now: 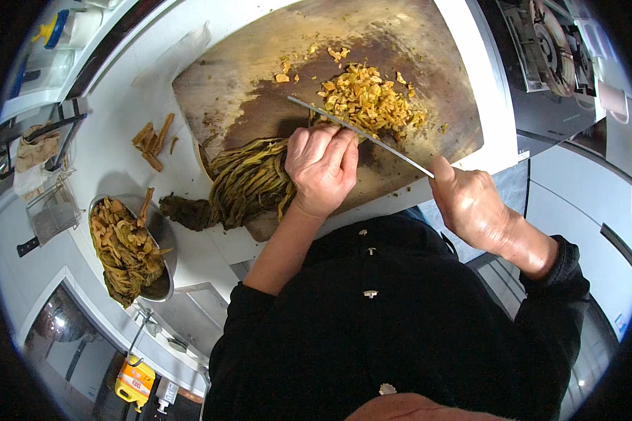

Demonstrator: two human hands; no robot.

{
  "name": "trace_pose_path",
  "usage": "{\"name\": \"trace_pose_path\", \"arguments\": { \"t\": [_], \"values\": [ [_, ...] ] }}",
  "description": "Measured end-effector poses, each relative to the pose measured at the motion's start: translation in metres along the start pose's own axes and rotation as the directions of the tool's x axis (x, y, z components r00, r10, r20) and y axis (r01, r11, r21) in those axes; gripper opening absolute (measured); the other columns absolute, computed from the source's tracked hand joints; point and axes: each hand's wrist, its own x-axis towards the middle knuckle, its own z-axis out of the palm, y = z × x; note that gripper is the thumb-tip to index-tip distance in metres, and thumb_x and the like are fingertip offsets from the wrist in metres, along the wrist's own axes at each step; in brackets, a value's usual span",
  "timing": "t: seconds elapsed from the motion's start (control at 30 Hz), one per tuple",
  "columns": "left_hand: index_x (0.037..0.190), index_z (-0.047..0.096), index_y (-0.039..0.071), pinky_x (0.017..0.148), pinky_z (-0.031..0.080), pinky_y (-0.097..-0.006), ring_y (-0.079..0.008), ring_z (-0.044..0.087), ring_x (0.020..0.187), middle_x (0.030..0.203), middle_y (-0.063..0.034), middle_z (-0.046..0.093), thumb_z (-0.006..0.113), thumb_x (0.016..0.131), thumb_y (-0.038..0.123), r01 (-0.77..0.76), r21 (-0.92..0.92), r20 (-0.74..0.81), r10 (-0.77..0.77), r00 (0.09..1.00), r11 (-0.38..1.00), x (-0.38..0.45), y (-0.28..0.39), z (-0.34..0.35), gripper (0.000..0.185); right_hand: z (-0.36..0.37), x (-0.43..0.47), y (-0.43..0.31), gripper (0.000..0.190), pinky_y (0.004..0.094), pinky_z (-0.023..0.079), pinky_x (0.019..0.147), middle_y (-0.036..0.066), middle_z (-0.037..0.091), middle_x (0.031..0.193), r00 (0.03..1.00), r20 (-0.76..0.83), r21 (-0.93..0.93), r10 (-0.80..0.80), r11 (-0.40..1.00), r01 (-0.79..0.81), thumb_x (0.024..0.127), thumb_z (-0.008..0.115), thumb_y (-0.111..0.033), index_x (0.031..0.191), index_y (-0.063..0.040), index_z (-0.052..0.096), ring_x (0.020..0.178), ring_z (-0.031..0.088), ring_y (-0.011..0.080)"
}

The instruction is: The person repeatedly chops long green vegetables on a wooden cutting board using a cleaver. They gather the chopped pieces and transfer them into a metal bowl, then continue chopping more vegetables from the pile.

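Note:
A long bundle of pickled leafy greens (250,181) lies across the wooden cutting board (274,37), its dark leafy end hanging over the left edge onto the counter. With fingers curled, my left hand (324,166) presses the stalk end down on the board. My right hand (468,205) grips a knife (384,146), whose blade is seen nearly edge-on, right beside my left fingertips. Its handle is hidden inside my fist. Beyond the blade sits a pile of chopped yellow stalk pieces (371,100), with smaller bits scattered around it.
On the white counter (200,268) at left, a metal bowl (164,279) holds more pickled greens (124,242). Loose stalk pieces (152,142) lie above it. A sink (195,310) is at lower left, a cooktop (545,116) at upper right.

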Motion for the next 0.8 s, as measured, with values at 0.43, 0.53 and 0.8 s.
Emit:
{"name": "trace_pose_path", "arguments": {
  "t": [0.43, 0.53, 0.8],
  "values": [
    [0.09, 0.07, 0.003, 0.072, 0.049, -0.0389, -0.0313, 0.061, 0.078, 0.092, -0.0102, 0.067, 0.071, 0.067, -0.002, 0.006, 0.02, 0.015, -0.006, 1.0, 1.0, 0.001, 0.001, -0.004, 0.024, 0.029, 0.046, -0.02, 0.011, 0.0375, 0.056, 0.049, 0.011, 0.064, 0.063, 0.991, -0.098, -0.265, -0.093, 0.962, 0.064, 0.081, 0.055, -0.004, 0.089, -0.001, 0.047, 0.058, 0.068, 0.0279],
    [0.09, 0.07, 0.003, 0.073, 0.049, -0.0393, -0.032, 0.061, 0.078, 0.092, -0.0106, 0.067, 0.07, 0.066, -0.002, 0.004, 0.019, 0.006, -0.004, 1.0, 1.0, 0.001, 0.001, -0.003, 0.024, 0.03, 0.045, -0.021, 0.009, 0.0372, 0.056, 0.05, 0.011, 0.064, 0.064, 0.988, -0.118, -0.272, -0.101, 0.96, 0.066, 0.082, 0.055, -0.005, 0.088, -0.002, 0.048, 0.058, 0.068, 0.028],
    [0.081, 0.066, 0.006, 0.067, 0.049, -0.0377, -0.0296, 0.059, 0.076, 0.085, -0.0068, 0.063, 0.073, 0.066, 0.001, 0.002, 0.049, -0.012, -0.002, 1.0, 0.999, -0.002, 0.003, -0.002, 0.017, 0.036, 0.067, -0.022, 0.011, 0.0413, 0.056, 0.054, 0.016, 0.066, 0.067, 0.993, -0.103, -0.225, -0.048, 0.974, 0.024, 0.084, 0.055, -0.007, 0.091, -0.001, 0.048, 0.064, 0.069, 0.032]
  ]
}}
